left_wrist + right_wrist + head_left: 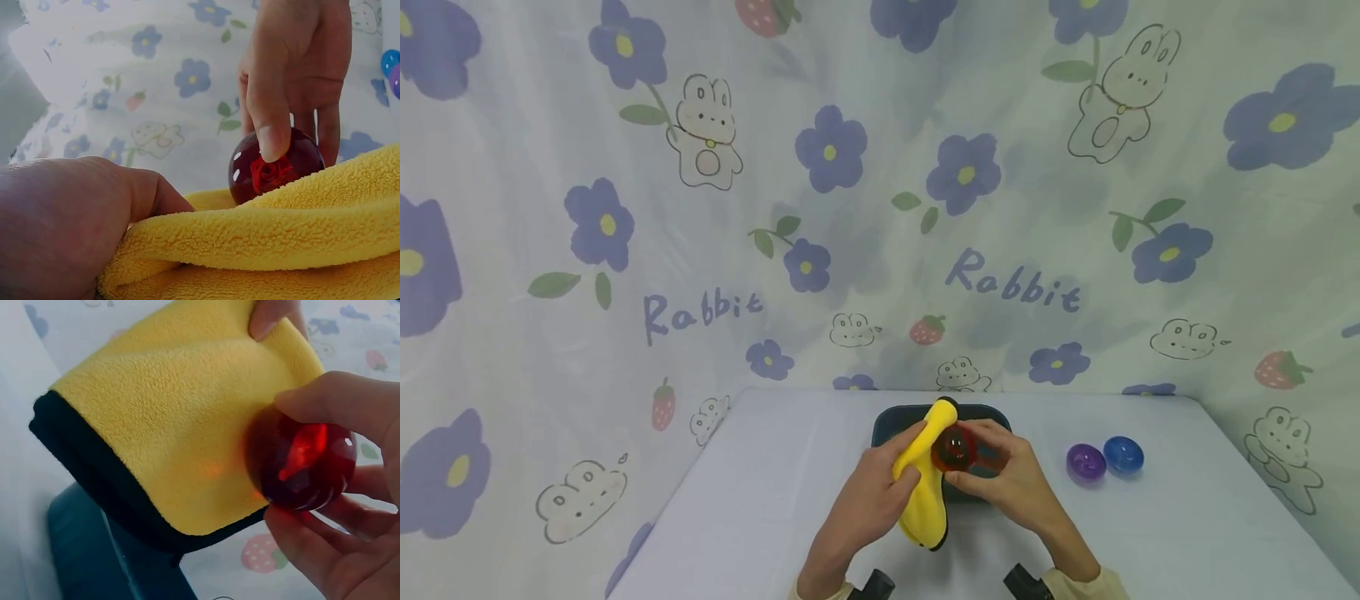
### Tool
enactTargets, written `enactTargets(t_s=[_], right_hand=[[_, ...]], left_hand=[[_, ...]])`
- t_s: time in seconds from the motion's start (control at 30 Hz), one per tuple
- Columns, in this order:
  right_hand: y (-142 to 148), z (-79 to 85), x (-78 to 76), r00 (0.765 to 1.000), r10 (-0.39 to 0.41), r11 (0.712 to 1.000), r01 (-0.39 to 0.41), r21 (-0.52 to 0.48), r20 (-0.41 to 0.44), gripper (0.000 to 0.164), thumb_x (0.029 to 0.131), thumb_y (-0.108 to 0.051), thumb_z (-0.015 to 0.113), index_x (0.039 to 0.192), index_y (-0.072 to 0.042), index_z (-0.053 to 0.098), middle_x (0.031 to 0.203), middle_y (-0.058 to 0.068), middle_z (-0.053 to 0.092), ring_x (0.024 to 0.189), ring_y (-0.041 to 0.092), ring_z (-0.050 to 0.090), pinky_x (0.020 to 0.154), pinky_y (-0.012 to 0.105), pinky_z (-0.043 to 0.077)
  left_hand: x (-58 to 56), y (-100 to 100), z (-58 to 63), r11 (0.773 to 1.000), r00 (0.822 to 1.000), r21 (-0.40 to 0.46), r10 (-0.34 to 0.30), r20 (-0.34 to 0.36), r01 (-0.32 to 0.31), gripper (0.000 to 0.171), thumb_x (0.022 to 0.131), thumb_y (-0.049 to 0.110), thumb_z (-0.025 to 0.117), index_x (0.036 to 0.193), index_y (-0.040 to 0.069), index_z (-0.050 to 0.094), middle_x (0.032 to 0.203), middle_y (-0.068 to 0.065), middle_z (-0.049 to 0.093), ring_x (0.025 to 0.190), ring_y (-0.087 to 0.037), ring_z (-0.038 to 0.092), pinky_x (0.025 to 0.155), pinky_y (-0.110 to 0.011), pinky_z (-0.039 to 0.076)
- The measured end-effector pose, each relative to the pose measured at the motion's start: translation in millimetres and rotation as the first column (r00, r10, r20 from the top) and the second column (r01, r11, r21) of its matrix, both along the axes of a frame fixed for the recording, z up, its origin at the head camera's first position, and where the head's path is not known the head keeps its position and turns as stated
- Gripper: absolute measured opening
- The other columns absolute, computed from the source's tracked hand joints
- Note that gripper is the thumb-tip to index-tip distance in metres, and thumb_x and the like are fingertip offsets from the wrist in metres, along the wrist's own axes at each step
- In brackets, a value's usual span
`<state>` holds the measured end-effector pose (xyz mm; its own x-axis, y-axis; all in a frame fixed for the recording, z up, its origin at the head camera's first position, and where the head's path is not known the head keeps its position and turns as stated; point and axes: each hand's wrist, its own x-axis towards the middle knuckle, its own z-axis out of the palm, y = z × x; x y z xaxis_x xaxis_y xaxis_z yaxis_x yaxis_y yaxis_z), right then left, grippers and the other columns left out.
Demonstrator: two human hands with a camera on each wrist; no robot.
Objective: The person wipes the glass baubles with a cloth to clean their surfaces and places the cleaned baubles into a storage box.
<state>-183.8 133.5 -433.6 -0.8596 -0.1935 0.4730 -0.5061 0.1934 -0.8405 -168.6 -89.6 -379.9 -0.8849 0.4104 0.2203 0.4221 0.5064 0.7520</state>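
A clear red ball (953,448) with a red rose shape inside is pinched between the thumb and fingers of my right hand (1017,483). My left hand (871,493) grips a folded yellow towel (927,510) with a black border, thumb on the near side. The ball lies right against the fleecy yellow face of the towel (162,419) in the right wrist view. From the left wrist side, part of the ball (245,178) is hidden behind a towel fold. Both hands are raised in front of a dark teal bin (887,421).
On the white table (760,500), a purple ball (1086,463) and a blue ball (1123,456) sit side by side to the right of the bin. A curtain (880,233) printed with flowers and rabbits hangs behind the table and along its sides.
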Motion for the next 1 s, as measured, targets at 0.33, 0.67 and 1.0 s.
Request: enactTargets(t_s=[0.33, 0.67, 1.0], right_hand=[[-4.0, 1.5, 4.5, 0.996, 0.028, 0.997, -0.034, 0.071, 0.08, 0.062, 0.079, -0.02, 0.089, 0.137, -0.015, 0.067, 0.13, 0.008, 0.066, 0.111, 0.023, 0.068, 0.09, 0.031, 0.061], [-10.8, 5.5, 13.6, 0.999, 0.023, 0.995, -0.026, 0.098, 0.038, 0.059, 0.08, -0.024, 0.088, 0.134, -0.016, 0.068, 0.132, 0.007, 0.065, 0.115, 0.03, 0.07, 0.086, 0.031, 0.062], [-14.6, 6.8, 15.3, 1.0, 0.003, 1.0, -0.003, -0.012, -0.004, 0.056, 0.081, -0.014, 0.087, 0.134, -0.016, 0.068, 0.13, 0.009, 0.067, 0.113, 0.023, 0.072, 0.083, 0.032, 0.062]], left_hand=[[0.0, 2.2, -1.7, 0.999, 0.997, -0.025, 0.021, -0.077, -0.023, 0.055, 0.097, 0.011, 0.051, 0.152, 0.014, 0.052, 0.127, -0.008, 0.069, 0.084, -0.01, 0.059, 0.076, -0.022, 0.053], [-7.4, 1.4, -7.4, 0.999, 0.994, -0.034, -0.018, -0.104, 0.015, 0.052, 0.099, 0.011, 0.052, 0.151, 0.012, 0.052, 0.133, -0.008, 0.068, 0.093, -0.013, 0.061, 0.088, -0.026, 0.058], [-11.3, -2.3, -10.0, 0.999, 0.996, 0.001, -0.052, -0.07, 0.053, 0.053, 0.099, 0.013, 0.051, 0.151, 0.011, 0.05, 0.128, -0.007, 0.069, 0.085, -0.008, 0.061, 0.08, -0.018, 0.054]])
